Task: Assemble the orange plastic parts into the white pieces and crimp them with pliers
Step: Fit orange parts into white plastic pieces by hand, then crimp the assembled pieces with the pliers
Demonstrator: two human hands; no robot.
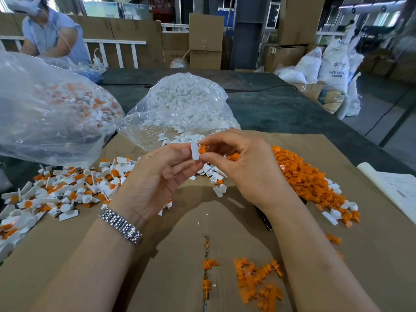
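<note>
My left hand (157, 174) pinches a small white piece (195, 150) between thumb and fingers, held above the cardboard. My right hand (243, 163) pinches an orange part (202, 149) and holds it against the right side of that white piece. A heap of loose orange parts (306, 176) lies to the right of my hands. Loose white pieces (180, 138) spill from an open clear bag (184, 102) behind my hands. A dark object (263, 218), only partly visible, lies under my right forearm; I cannot tell whether it is the pliers.
A pile of white pieces with orange inserts (63, 192) covers the left of the cardboard (180, 255). A large clear bag (45, 109) of such pieces stands far left. More orange parts (258, 282) lie near the front edge. A person (51, 34) works across the table.
</note>
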